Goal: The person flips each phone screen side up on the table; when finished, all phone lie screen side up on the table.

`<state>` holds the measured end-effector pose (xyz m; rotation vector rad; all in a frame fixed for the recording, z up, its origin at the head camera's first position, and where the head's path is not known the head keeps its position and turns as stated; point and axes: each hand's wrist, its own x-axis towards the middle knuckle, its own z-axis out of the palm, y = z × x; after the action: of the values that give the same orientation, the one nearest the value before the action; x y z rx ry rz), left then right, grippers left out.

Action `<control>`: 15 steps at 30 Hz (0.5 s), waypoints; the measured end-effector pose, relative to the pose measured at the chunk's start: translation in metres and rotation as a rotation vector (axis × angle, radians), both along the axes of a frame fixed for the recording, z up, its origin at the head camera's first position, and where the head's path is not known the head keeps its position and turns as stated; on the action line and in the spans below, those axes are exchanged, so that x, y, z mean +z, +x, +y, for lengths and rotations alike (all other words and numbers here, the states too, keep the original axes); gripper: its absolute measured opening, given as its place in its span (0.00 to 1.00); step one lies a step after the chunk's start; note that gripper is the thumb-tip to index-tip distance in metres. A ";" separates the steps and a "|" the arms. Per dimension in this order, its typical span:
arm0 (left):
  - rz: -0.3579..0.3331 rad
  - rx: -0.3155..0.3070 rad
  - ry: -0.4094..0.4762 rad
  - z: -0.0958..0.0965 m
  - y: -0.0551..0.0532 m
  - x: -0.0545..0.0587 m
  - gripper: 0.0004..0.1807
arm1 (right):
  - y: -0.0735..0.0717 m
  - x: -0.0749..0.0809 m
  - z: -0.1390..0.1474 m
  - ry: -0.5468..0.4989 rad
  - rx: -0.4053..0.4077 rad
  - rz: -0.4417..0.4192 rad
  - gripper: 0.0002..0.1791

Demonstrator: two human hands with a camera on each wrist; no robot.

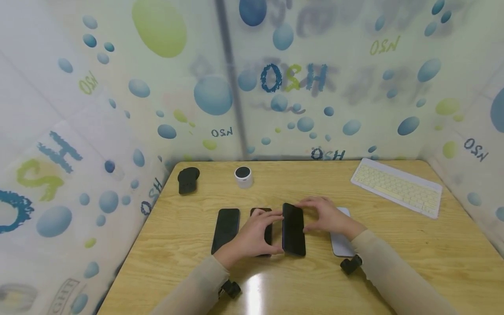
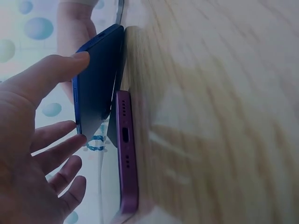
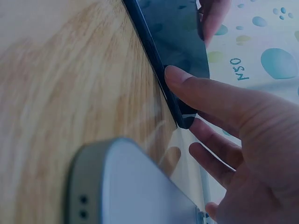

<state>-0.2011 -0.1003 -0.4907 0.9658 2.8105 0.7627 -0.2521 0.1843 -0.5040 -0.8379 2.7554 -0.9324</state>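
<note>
A dark blue smartphone [image 1: 294, 232] stands tilted over the wooden table, its left long edge raised and its black screen toward the head camera. My left hand [image 1: 252, 234] holds that raised edge between thumb and fingertips; the other fingers curl loosely in the left wrist view. At the right edge, my right hand [image 1: 324, 216] pinches the same smartphone, thumb [image 3: 182, 81] on the screen side near the far corner. Beneath my left hand lies a second phone, partly hidden, with a purple edge [image 2: 128, 158]. A pale phone [image 1: 341, 245] lies partly under my right wrist.
Left of my left hand, another black-screened phone [image 1: 226, 229] lies flat. Farther back are a black object [image 1: 188, 180] of unclear kind and a small white cylinder [image 1: 243, 177] with a dark top. A white keyboard [image 1: 397, 188] lies at the back right. Patterned curtains [image 1: 275, 109] surround the table.
</note>
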 end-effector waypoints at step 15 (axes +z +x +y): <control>0.074 0.013 -0.166 0.006 0.000 -0.007 0.45 | -0.003 -0.002 0.005 0.000 0.038 -0.035 0.38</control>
<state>-0.2009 -0.0946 -0.4980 0.9678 2.8891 0.4950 -0.2550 0.1891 -0.5062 -0.8620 2.7003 -0.9308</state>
